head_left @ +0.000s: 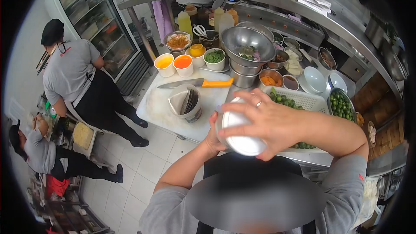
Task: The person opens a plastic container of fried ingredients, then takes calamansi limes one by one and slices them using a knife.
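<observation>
Head view: the right hand (273,121) grasps a tilted white-lidded tub (246,145) close before the person's chest, and the left hand (212,137) clasps its left side. Farther left, a yellow-handled knife (198,82) lies on a cutting board (149,104).

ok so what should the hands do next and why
Probably level the white tub and lower it onto the cutting board: the left hand and right hand hold it tilted, and the board has bare space beside the open container.
</observation>
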`<state>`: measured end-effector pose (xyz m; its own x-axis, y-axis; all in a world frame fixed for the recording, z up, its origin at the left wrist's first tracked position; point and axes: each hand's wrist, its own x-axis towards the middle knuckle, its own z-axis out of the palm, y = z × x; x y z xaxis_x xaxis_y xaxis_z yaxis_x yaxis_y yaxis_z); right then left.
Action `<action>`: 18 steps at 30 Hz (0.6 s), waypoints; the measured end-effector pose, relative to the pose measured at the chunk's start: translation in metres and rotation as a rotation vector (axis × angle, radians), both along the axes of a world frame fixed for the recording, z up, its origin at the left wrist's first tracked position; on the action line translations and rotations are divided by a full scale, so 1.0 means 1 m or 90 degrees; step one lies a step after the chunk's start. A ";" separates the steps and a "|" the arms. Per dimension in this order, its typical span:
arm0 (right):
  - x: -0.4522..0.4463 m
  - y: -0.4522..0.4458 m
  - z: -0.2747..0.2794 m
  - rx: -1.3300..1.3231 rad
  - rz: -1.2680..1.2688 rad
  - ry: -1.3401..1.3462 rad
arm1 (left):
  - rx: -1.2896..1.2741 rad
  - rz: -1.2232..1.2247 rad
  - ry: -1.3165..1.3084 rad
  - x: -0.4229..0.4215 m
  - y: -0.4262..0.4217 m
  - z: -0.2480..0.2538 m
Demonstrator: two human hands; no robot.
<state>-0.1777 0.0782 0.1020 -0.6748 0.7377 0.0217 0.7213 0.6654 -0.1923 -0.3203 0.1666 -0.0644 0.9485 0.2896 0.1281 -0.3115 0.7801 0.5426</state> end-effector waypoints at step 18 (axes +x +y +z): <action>0.044 0.024 -0.025 -0.080 -0.373 0.403 | 0.218 0.084 0.049 0.004 0.023 -0.014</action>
